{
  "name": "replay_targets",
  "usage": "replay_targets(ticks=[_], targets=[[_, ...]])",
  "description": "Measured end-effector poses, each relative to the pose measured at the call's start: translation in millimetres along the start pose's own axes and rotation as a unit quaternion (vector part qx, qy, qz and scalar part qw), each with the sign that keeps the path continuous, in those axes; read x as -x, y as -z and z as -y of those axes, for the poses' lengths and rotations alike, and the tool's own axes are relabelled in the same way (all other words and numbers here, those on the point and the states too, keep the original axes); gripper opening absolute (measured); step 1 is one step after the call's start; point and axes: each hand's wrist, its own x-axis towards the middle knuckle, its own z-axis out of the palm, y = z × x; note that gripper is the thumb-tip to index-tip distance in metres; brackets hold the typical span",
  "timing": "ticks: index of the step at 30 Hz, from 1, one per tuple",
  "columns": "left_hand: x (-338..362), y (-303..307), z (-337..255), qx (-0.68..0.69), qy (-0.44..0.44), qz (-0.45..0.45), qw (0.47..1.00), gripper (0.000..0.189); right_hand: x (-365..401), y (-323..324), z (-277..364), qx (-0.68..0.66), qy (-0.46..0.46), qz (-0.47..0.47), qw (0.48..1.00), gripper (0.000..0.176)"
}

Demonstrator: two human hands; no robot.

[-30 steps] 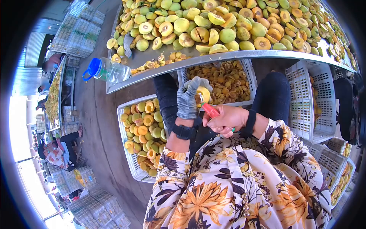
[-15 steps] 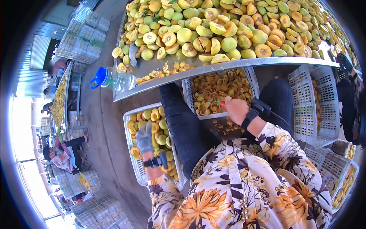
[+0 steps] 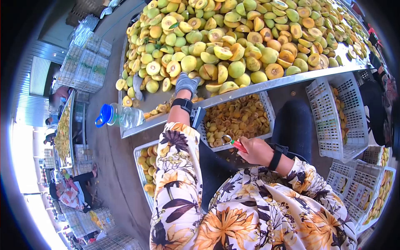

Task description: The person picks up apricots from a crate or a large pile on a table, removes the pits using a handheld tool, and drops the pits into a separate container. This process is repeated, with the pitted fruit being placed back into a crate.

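Observation:
My left hand [image 3: 187,84], in a grey glove, reaches over the metal table's near edge into a pile of halved yellow-green peaches [image 3: 208,58]. Its fingertips are bent down among the fruit, so whether they grip a piece is hidden. My right hand [image 3: 256,151] is bare and closed around the red handle of a pitting tool [image 3: 238,145]. The tool's metal ring points left, above the near rim of a white crate [image 3: 221,146] of peach scraps. Partly behind my left sleeve stands another crate [image 3: 140,166] with peach halves.
A blue-capped water bottle [image 3: 121,116] lies at the table's left corner. A grey glove [image 3: 137,86] rests on the table [image 3: 250,88]. White crates [image 3: 333,121] stand at the right. People sit by another fruit table [image 3: 71,125] at the far left.
My left hand has moved up from the left crate of peaches to the pile on the table. My right hand has shifted slightly down, and the tool's metal ring now shows.

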Motion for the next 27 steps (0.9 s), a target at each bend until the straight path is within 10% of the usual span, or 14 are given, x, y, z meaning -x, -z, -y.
replay_targets(ticks=[7, 11, 15, 18, 27], targets=[[79, 10, 12, 0.485, 0.053, -0.028, 0.872, 0.029, -33, 21, 17, -0.129, -0.011, -0.182, 0.975, 0.037], [111, 1, 11, 0.491, 0.065, -0.055, 0.867, 0.024, -81, 12, 23, -0.238, -0.061, -0.214, 0.945, 0.043], [87, 1, -12, 0.162, -0.108, -0.15, 0.969, 0.057, -84, 23, 28, -0.266, -0.093, -0.207, 0.937, 0.037], [74, 0, -42, -0.106, -0.099, -0.006, 0.989, 0.06, -62, 28, 21, -0.244, -0.083, -0.207, 0.944, 0.031], [42, -19, 11, 0.158, -0.083, 0.048, 0.983, 0.042, -38, 27, 5, -0.218, -0.071, -0.196, 0.953, 0.028]])
